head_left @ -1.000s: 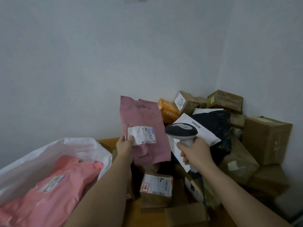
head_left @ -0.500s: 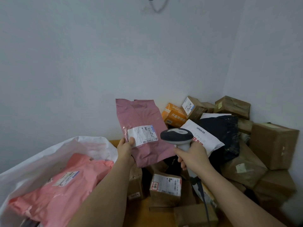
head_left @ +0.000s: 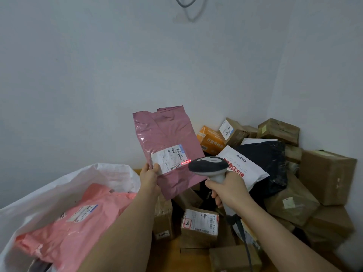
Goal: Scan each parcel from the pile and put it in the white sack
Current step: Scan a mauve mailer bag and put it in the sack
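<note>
Pink plastic mailer bag (head_left: 169, 146) stands upright above your left hand (head_left: 149, 176), whose thumb pinches its lower left edge beside the white label (head_left: 170, 158). Your right hand (head_left: 227, 190) grips the grey handheld scanner (head_left: 210, 167), its red line on that label.

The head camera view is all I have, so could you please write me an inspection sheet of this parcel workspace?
Surface: wooden floor, bare strip between boxes.
Job's things: mauve parcel held up, red scan line on its label; white sack open, pink parcel inside; scanner.
Clutter: pile of brown boxes, orange box, white and black mailers.
Grippers: left hand pinches the mauve parcel; right hand grips the scanner.
Cables: scanner cord hangs down; grey loop on wall.
Surroundings: plain wall corner.
</note>
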